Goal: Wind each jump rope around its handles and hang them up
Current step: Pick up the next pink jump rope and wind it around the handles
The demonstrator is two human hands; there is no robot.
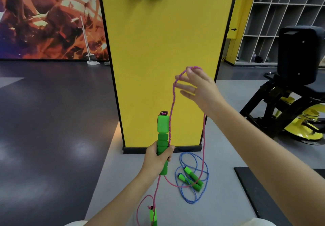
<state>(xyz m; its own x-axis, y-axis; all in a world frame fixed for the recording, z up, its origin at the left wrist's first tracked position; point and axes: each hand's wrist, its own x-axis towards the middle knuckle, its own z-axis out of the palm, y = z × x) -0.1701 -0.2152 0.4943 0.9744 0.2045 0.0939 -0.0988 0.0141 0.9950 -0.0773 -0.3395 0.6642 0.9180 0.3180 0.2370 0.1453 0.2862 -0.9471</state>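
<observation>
Left grip (156, 157) on handle (162, 132), blue rope (190, 173) maybe tangled

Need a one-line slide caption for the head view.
Left hand grips a green handle upright; right hand holds up the pink rope before the yellow pillar.

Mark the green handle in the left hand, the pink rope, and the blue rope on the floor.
green handle (163, 125), head view, top foam block.
pink rope (172, 99), head view, strand rising above the green handle.
blue rope (191, 203), head view, bottom bend of its loop.
</observation>
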